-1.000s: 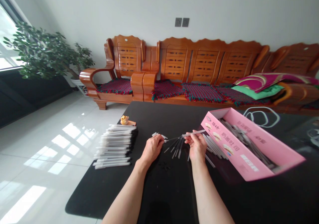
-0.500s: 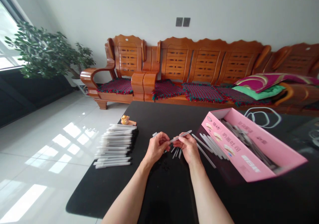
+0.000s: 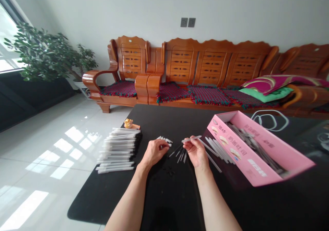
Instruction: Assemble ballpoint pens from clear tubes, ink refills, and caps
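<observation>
My right hand [image 3: 196,152] pinches a clear pen barrel [image 3: 191,139], held level above the black table [image 3: 159,193]. My left hand [image 3: 154,151] rests on the table with fingers curled at a small heap of white pen caps [image 3: 164,140]; whether it grips one I cannot make out. Several thin dark refills [image 3: 180,153] lie fanned out between the two hands. Loose clear barrels [image 3: 214,150] lie to the right of my right hand.
A neat stack of assembled white pens [image 3: 119,150] sits at the table's left edge, with a small orange figurine [image 3: 129,123] behind it. A long pink box [image 3: 259,149] holding more parts lies at the right. A wooden sofa [image 3: 205,73] stands behind the table.
The hands, joined on the barrel half a second ago, have come apart. My left hand dropped to the caps; my right keeps the barrel.
</observation>
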Available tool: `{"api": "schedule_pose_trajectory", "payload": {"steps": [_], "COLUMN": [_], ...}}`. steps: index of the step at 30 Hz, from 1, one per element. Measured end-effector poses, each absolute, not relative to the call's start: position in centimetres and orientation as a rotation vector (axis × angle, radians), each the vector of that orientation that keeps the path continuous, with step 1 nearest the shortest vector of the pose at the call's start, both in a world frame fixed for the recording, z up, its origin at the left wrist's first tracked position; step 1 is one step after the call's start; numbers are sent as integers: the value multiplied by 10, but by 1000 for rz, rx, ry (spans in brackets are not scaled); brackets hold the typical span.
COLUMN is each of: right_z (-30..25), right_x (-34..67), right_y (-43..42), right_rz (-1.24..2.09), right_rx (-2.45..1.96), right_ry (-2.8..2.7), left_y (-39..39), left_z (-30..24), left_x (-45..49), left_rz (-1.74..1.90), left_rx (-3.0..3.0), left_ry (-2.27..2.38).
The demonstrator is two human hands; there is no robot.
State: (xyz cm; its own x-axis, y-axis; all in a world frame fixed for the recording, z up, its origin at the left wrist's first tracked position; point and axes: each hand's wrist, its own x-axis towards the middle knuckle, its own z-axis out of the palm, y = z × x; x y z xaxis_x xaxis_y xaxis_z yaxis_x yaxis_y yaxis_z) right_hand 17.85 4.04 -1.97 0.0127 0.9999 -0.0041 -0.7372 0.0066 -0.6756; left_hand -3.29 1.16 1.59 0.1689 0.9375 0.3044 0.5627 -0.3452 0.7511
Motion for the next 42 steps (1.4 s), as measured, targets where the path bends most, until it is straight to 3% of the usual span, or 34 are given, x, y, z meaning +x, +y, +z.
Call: {"api": "schedule_pose_trajectory", "payload": {"steps": [9, 25, 42], "right_z": [-17, -12, -11], "right_x": [178, 164, 162], "right_y": [40, 32, 32], "right_rz": [1487, 1515, 1503], "right_rx": [-594, -673, -698], "right_ry": [-538, -696, -726], "left_y": [8, 17, 14], "left_z": [6, 2, 6], "left_x": [-37, -17, -17], "left_rz": [780, 1229, 1191], "left_rx": [2147, 1144, 1040], "left_ry": [1298, 1004, 939]}}
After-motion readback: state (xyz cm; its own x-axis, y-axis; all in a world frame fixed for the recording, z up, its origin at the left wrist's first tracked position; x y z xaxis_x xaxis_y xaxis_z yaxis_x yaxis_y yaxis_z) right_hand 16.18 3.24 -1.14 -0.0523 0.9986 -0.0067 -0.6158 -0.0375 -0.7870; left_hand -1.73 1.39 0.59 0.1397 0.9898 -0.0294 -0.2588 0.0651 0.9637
